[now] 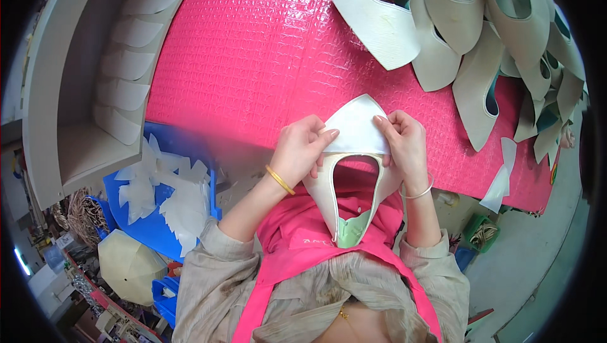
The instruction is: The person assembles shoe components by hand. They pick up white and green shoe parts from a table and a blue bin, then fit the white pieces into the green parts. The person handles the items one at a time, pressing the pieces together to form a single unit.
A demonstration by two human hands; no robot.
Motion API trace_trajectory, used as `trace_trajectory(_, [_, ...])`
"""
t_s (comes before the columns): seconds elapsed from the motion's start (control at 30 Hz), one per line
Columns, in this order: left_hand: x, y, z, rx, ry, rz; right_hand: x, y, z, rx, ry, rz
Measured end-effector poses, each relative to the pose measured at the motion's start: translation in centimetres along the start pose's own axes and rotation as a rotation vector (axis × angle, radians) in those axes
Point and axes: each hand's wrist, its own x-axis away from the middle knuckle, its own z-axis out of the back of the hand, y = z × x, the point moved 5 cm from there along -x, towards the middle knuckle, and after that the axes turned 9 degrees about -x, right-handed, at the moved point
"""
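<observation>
A pale shoe upper (325, 186) with a pointed toe and an oval opening lies between my hands at the near edge of the pink-covered table. Its toe points away from me, and mint-green lining (354, 229) shows at the heel end, over my apron. Across the toe lies a smooth white toe piece (357, 129) with a straight near edge. My left hand (300, 146) is closed on its left corner, thumb on top. On the opposite side, my right hand (406, 147) pinches it the same way. The fingers beneath are mostly hidden.
Many similar shoe uppers (379, 24) lie heaped at the far right of the pink table (227, 46). A grey rack (44, 90) with rows of white pieces stands left, above a blue bin (142, 185) of thin white cut pieces. Thin white pieces (501, 182) lie at the right edge.
</observation>
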Motion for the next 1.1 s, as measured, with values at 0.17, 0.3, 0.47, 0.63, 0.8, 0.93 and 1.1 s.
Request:
trace_trajectory(0.17, [-0.3,0.4,0.2,-0.089,0.024,-0.003,0.1,0.1,-0.2,0.006,0.028,-0.003])
trace_trajectory(0.3, [-0.6,0.3,0.3,-0.104,-0.003,0.010,-0.1,0.2,-0.2,-0.013,0.036,-0.008])
trace_trajectory(0.47, [-0.6,0.8,0.2,-0.171,0.005,0.009,-0.3,0.3,0.1,0.106,0.032,0.029])
trace_trajectory(0.63, [-0.5,1.2,-0.2,-0.381,0.144,-0.086,-0.2,-1.8,0.7,0.761,0.123,0.197])
trace_trajectory(0.8, [-0.9,0.5,-0.5,-0.525,0.233,-0.250,4.8,-2.8,0.4,0.612,-0.112,0.993])
trace_trajectory(0.93, [0.3,-0.4,0.5,0.006,0.029,-0.046,5.0,-0.4,-2.5,0.942,-0.481,0.837])
trace_trajectory(1.1, [1.1,0.3,1.2,-0.486,0.233,-0.187,4.7,0.0,-2.9,1.015,-0.489,0.808])
